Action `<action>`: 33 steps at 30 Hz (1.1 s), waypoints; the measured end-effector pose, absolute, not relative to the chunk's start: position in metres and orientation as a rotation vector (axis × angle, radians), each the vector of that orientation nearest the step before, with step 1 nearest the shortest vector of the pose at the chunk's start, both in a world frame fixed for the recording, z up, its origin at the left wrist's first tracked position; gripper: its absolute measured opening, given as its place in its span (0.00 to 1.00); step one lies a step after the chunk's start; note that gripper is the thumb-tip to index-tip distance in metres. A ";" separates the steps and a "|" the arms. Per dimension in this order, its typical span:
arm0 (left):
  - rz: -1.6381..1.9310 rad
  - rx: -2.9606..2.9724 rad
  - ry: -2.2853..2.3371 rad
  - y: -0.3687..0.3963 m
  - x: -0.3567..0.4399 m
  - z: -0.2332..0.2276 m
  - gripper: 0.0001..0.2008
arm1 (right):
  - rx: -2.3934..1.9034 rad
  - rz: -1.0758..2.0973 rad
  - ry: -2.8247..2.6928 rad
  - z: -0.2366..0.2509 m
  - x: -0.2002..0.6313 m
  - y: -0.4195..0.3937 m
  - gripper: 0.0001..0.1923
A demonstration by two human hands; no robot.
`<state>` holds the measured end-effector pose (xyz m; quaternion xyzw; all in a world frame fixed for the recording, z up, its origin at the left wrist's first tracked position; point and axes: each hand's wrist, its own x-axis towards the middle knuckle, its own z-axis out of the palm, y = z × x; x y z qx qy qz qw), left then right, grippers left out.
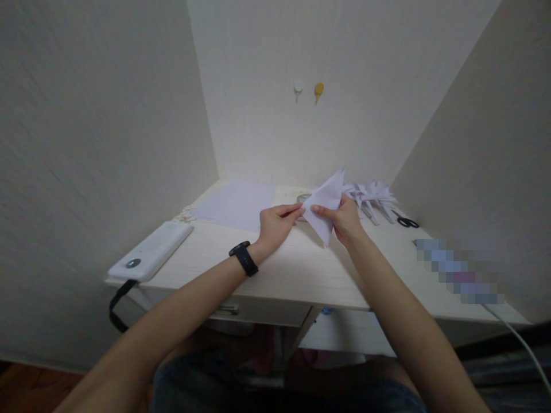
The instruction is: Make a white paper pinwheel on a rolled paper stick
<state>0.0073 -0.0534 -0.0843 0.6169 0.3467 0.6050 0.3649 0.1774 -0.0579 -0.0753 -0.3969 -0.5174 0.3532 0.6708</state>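
Observation:
Both hands hold a folded white paper point(326, 202), a pointed kite-like shape lifted just above the pale wooden desk point(284, 269). My left hand point(275, 225), with a black band on its wrist, pinches the paper's left edge. My right hand point(344, 221) grips the right side of the paper, with the thumb on top. The lower tip of the paper points down between the two hands.
A flat white sheet point(236, 203) lies at the back left of the desk. Several folded paper pieces point(373, 198) are piled at the back right, with black scissors point(405, 221) beside them. A white device point(150, 252) with a black strap sits at the left edge. Walls enclose the desk on three sides.

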 end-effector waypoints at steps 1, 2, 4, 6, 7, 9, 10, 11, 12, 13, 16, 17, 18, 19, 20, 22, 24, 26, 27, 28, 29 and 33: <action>1.555 1.578 0.897 -0.054 0.007 -0.083 0.10 | -0.893 0.803 -1.165 -0.075 0.178 -0.058 0.28; 1.551 1.565 0.902 -0.055 0.008 -0.082 0.09 | -0.891 0.811 -1.164 -0.074 0.178 -0.058 0.28; 1.544 1.530 0.908 -0.056 0.008 -0.080 0.09 | -0.888 0.828 -1.157 -0.072 0.178 -0.059 0.28; 1.527 1.492 0.904 -0.057 0.010 -0.078 0.08 | -0.885 0.848 -1.143 -0.070 0.179 -0.060 0.26; 1.516 1.475 0.900 -0.058 0.010 -0.077 0.08 | -0.885 0.857 -1.136 -0.069 0.180 -0.061 0.26; 1.497 1.451 0.894 -0.058 0.011 -0.076 0.07 | -0.890 0.870 -1.132 -0.068 0.180 -0.061 0.24; 1.494 1.443 0.895 -0.058 0.011 -0.076 0.07 | -0.893 0.870 -1.133 -0.068 0.180 -0.061 0.24; 1.497 1.440 0.896 -0.058 0.011 -0.076 0.06 | -0.895 0.867 -1.133 -0.069 0.180 -0.061 0.24; 1.505 1.442 0.896 -0.058 0.011 -0.077 0.07 | -0.894 0.863 -1.129 -0.069 0.180 -0.060 0.25; 1.514 1.448 0.895 -0.057 0.010 -0.077 0.07 | -0.891 0.861 -1.121 -0.070 0.180 -0.060 0.25; 1.531 1.486 0.864 -0.055 0.008 -0.080 0.08 | -0.891 0.867 -1.094 -0.070 0.178 -0.060 0.27; 1.529 1.505 0.843 -0.054 0.006 -0.080 0.09 | -0.895 0.870 -1.087 -0.070 0.177 -0.060 0.28; 1.519 1.526 0.819 -0.052 0.005 -0.080 0.09 | -0.901 0.876 -1.082 -0.069 0.177 -0.061 0.28; 1.500 1.551 0.796 -0.050 0.003 -0.079 0.11 | -0.904 0.885 -1.080 -0.069 0.176 -0.061 0.29; 1.477 1.575 0.778 -0.048 0.000 -0.078 0.13 | -0.905 0.898 -1.081 -0.068 0.174 -0.062 0.30; 1.407 1.620 0.764 -0.041 -0.005 -0.072 0.19 | -0.909 0.937 -1.096 -0.068 0.172 -0.064 0.30; 1.323 1.649 0.775 -0.034 -0.010 -0.065 0.21 | -0.923 0.978 -1.121 -0.068 0.168 -0.066 0.30; 1.217 1.678 0.786 -0.028 -0.014 -0.057 0.19 | -0.938 1.009 -1.139 -0.069 0.165 -0.067 0.31; 1.163 1.694 0.791 -0.026 -0.015 -0.054 0.18 | -0.941 1.025 -1.146 -0.069 0.163 -0.068 0.31; 1.117 1.705 0.796 -0.023 -0.016 -0.052 0.16 | -0.939 1.039 -1.153 -0.070 0.162 -0.068 0.31; 1.078 1.714 0.799 -0.021 -0.017 -0.049 0.15 | -0.936 1.052 -1.159 -0.070 0.161 -0.068 0.31; 0.984 1.713 0.785 -0.016 -0.017 -0.046 0.12 | -0.937 1.062 -1.176 -0.070 0.159 -0.070 0.31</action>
